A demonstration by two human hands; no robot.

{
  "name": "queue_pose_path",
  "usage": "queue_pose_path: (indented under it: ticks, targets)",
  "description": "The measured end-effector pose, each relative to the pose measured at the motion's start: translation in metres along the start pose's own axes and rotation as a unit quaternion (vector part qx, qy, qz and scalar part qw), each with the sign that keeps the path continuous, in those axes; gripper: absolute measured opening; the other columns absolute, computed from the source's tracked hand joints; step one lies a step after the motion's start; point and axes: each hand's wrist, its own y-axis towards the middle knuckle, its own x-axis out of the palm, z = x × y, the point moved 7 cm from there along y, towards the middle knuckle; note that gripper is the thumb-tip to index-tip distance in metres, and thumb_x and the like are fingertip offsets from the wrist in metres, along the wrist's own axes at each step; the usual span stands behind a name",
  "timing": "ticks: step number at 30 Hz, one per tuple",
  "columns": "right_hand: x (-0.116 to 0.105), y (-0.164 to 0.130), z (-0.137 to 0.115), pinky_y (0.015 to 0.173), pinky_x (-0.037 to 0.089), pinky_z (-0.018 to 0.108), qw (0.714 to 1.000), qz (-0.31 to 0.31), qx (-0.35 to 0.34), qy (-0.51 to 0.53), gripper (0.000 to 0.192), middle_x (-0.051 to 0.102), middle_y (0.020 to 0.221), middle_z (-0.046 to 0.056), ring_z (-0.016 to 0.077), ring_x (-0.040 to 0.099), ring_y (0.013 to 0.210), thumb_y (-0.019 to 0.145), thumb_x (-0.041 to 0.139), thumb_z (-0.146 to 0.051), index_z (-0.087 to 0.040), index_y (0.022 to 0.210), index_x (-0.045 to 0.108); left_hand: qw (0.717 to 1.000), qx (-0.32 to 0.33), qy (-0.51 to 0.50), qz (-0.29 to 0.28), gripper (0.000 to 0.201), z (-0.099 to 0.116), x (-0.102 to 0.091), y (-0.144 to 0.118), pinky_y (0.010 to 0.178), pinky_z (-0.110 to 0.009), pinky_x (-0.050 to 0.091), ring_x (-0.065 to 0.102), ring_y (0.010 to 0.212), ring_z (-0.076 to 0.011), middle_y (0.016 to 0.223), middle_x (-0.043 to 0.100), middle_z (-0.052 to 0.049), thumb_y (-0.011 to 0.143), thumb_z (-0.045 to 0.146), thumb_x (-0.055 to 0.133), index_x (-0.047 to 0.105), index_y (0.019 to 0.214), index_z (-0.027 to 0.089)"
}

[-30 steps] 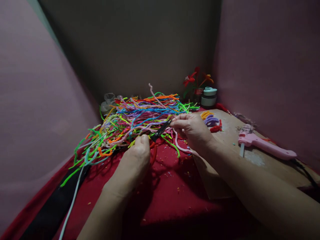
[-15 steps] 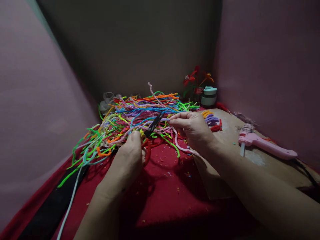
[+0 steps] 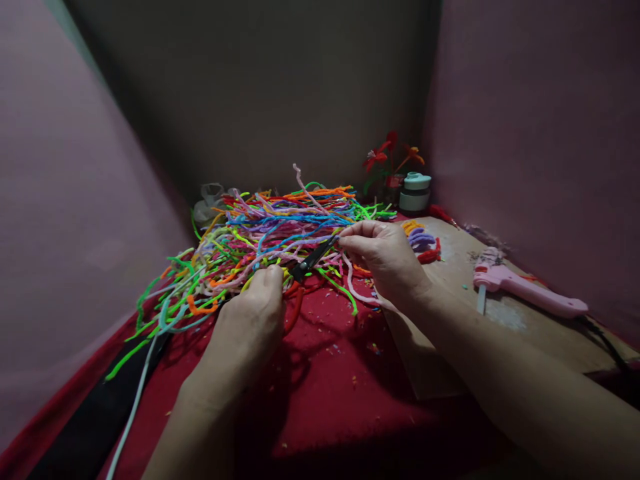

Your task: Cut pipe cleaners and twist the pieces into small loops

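My left hand (image 3: 255,303) is closed around the handles of a pair of scissors (image 3: 313,261). Their dark blades point up and to the right, with the tips at the fingertips of my right hand (image 3: 383,250). That hand pinches the end of a lilac pipe cleaner (image 3: 324,241); the fingers partly hide it. Just behind both hands spreads a large heap of pipe cleaners (image 3: 285,220) in many colours. A pale pink pipe cleaner (image 3: 353,283) curves down under my right wrist.
A brown board (image 3: 530,340) on the right carries a pink hand-held tool (image 3: 530,290) with a cord, plus bent orange, purple and red pieces (image 3: 423,240). Behind stand a mint-lidded container (image 3: 415,192) and red flowers (image 3: 383,157). Bits of fluff dot the red cloth (image 3: 330,400).
The scissors' blades have swung down and right, so their tips now meet my right fingertips. My left hand has turned knuckles-up. My right hand has barely moved.
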Motion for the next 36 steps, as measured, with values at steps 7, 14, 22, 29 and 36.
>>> queue_pose_path:
  ticks: [7,14,22,29,36]
  targets:
    - [-0.001,0.002,0.001,0.041,0.023,0.021,0.999,-0.004,0.006,-0.032,0.005,0.050,0.046,-0.004,0.0049,0.036,0.041,0.059,0.058,-0.015,-0.013,0.063,0.059,1.000,0.007,0.001,0.004,0.014,0.002,-0.001,-0.001,0.050,-0.024,0.037,0.056,0.063,-0.0154,0.080,0.055,-0.006,0.084,0.009,0.036,0.047,0.090,0.016]
    - [0.000,0.002,0.000,0.043,0.028,0.020,0.998,-0.007,0.009,-0.060,0.006,0.055,0.048,-0.001,0.0064,0.042,0.043,0.059,0.059,-0.016,-0.012,0.063,0.060,1.000,0.005,0.014,0.002,0.014,0.002,0.000,-0.001,0.049,-0.024,0.036,0.056,0.062,-0.0155,0.080,0.055,-0.006,0.084,0.011,0.037,0.049,0.090,0.015]
    - [0.005,-0.002,0.003,0.039,0.028,0.017,0.995,-0.018,0.091,0.029,0.005,0.055,0.045,-0.001,0.0052,0.044,0.040,0.060,0.063,-0.013,-0.012,0.060,0.058,0.999,-0.009,0.038,0.001,0.016,0.005,-0.002,0.000,0.047,-0.024,0.033,0.056,0.059,-0.0151,0.079,0.055,-0.006,0.085,0.010,0.034,0.048,0.086,0.016]
    - [0.005,-0.003,0.002,0.040,0.032,0.016,0.995,-0.007,0.084,0.059,0.007,0.054,0.042,-0.002,0.0046,0.046,0.038,0.061,0.062,-0.010,-0.012,0.058,0.057,0.999,-0.007,-0.033,-0.009,0.014,0.010,0.003,-0.001,0.051,-0.024,0.036,0.056,0.061,-0.0152,0.074,0.054,-0.005,0.084,0.009,0.036,0.046,0.084,0.017]
    - [0.005,-0.003,0.008,0.040,0.032,0.018,0.995,0.004,0.083,0.064,0.008,0.053,0.042,-0.004,0.0063,0.047,0.037,0.057,0.063,-0.010,-0.013,0.058,0.056,0.999,-0.013,-0.008,-0.032,0.015,0.011,0.010,0.003,0.047,-0.024,0.033,0.055,0.057,-0.0144,0.076,0.054,-0.006,0.086,0.009,0.034,0.048,0.086,0.016]
